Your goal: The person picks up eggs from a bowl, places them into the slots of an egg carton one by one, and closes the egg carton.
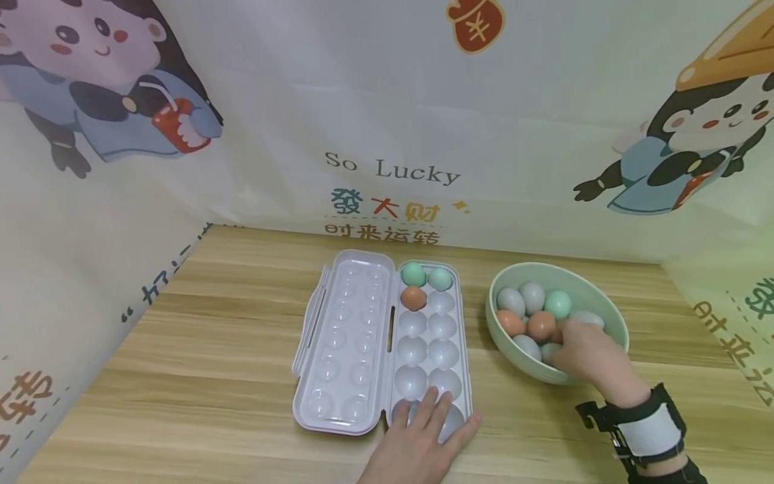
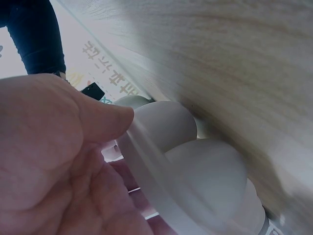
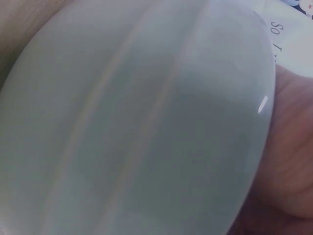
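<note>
Now right hand (image 1: pixel 583 355) among bowl eggs (image 1: pixel 532 316)

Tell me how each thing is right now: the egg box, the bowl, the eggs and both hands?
Egg box: open, lid flat to the left, three eggs in the far cups, the rest bare.
Boxed eggs: two green, one brown.
Bowl: upright, holds a pile of grey, green and brown eggs.
Left hand: fingers straight, pressing the box's near end.
Right hand: reaching into the bowl; grip hidden.
</note>
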A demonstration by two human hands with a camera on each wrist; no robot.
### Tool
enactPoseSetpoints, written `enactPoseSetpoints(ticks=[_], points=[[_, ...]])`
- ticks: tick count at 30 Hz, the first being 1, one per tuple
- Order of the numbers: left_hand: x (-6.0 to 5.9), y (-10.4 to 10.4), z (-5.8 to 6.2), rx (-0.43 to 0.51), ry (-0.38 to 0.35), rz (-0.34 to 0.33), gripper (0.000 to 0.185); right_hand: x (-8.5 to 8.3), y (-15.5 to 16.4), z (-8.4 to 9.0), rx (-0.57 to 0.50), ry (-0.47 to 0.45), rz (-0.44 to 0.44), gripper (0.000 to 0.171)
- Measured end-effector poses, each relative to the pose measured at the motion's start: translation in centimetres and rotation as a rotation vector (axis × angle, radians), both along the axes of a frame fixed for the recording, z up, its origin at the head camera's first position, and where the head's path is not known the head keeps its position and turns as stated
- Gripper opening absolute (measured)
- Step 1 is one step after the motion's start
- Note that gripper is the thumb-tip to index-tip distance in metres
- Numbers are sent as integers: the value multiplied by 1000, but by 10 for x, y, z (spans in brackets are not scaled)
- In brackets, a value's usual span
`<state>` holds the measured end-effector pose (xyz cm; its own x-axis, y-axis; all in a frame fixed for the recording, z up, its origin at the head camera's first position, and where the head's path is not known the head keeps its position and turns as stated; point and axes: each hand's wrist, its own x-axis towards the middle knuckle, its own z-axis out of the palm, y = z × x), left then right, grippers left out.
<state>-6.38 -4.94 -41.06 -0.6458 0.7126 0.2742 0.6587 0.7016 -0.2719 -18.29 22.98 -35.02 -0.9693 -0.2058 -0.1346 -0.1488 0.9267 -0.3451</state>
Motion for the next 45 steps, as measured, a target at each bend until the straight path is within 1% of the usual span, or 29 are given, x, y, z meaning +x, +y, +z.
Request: enactPoseSetpoints(ticks=[3, 7, 15, 18, 21, 25, 29, 32, 37, 42, 45], points=[[-1, 0, 1, 1, 5, -2, 78, 0, 0, 1, 9, 27, 4, 31], [-1, 0, 1, 1, 0, -3, 79, 0, 0, 2, -7, 46, 7, 27], [0, 1, -1, -22, 36, 3, 74, 0, -2, 5, -20, 47, -57, 6], [-1, 1, -1, -22, 31, 4, 75, 0, -2, 6, -11, 58, -69, 11], [-1, 1, -1, -19, 22, 5, 76, 1, -3, 8, -5, 88, -71, 23], [-1, 1, -1, -20, 26, 9, 76, 3, -4, 11, -21, 186, -58, 36], [0, 1, -2, -16, 33, 11, 74, 4, -7, 12, -48, 340, -37, 38], [1, 1, -2, -13, 27, 10, 74, 5, -9, 13, -59, 435, -36, 41], [1, 2, -2, -14, 0, 8, 77, 6, -12, 12, -70, 529, -49, 47], [1, 2, -2, -14, 10, 10, 77, 7, -14, 11, -81, 616, -31, 45], [0, 1, -2, -8, 9, 10, 78, 7, -15, 11, -84, 643, -28, 43]])
